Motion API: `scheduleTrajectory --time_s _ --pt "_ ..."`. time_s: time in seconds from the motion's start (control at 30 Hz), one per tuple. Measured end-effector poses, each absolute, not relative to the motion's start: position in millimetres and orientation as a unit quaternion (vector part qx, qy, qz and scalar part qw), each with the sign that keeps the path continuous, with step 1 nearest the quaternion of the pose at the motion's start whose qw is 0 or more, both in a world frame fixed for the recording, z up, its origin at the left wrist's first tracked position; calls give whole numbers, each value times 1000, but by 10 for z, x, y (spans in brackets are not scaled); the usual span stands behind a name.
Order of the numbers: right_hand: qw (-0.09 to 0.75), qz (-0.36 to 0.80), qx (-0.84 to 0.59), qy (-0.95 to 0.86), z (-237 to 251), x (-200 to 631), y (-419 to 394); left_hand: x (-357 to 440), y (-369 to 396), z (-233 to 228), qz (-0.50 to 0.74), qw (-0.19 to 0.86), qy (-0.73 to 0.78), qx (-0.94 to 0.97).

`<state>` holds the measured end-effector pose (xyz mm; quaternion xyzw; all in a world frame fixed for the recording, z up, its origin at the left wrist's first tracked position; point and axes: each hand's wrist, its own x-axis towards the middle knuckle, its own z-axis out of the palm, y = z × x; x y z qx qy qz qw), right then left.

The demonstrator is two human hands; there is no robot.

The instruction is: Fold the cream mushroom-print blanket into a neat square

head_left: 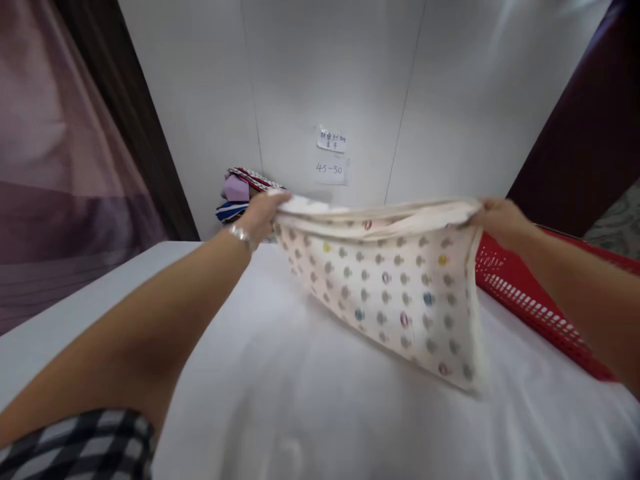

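Cream dotted cloth (395, 287), soft and motion-blurred, hangs stretched over the white bench (280, 387). Left hand (263, 213) grips its left corner, right hand (500, 217) clenches the right. Behind the cloth's right edge sits a red perforated basket (525, 300), partly hidden; folded clothes (240, 193) lie behind its left corner.

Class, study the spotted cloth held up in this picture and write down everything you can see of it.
The spotted cloth is cream fabric, soft-looking, printed with rows of small grey dots and a few red, yellow and blue ones. It looks doubled over, its top edge stretched level between the left hand and the right hand, each gripping one end. It hangs slanting down toward the right above the white table, in front of a red basket. Its outline is motion-blurred.
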<state>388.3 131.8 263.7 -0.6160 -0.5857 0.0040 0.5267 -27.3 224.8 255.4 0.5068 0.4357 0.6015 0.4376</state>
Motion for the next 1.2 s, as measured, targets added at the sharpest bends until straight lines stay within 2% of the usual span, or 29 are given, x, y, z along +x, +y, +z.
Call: scheduleTrajectory --time_s 0.1,0.17,0.27,0.37,0.47,0.6,0.7,0.87,1.07,1.2 --pt "605 -65 -579 -543 3246 3974 1612 -79 2622 3362 649 378 390 532" --pt "651 -108 -541 -522 3477 4049 1635 -89 2677 3749 673 336 354 555" --pt "668 -119 -521 -518 3435 4110 1554 -280 2561 3864 673 296 316 600" --pt "630 -54 -540 -556 2940 4075 1440 -555 2284 3380 655 345 332 585" --pt "571 68 -531 -622 2097 3973 1300 -791 1868 2453 595 432 403 544" --pt "484 200 -557 -645 822 3802 957 -962 1163 1105 438 570 511 471" --pt "405 253 -584 -656 148 3732 613 -999 689 506 370 591 575 428" --pt "428 248 -604 -625 -229 3827 184 -1025 300 324 362 516 636 445" --pt "450 203 -595 -635 -373 3858 -35 -964 137 228 195 247 740 594" --pt "459 189 -591 -635 -444 3857 -102 -903 5 183 162 150 760 611"
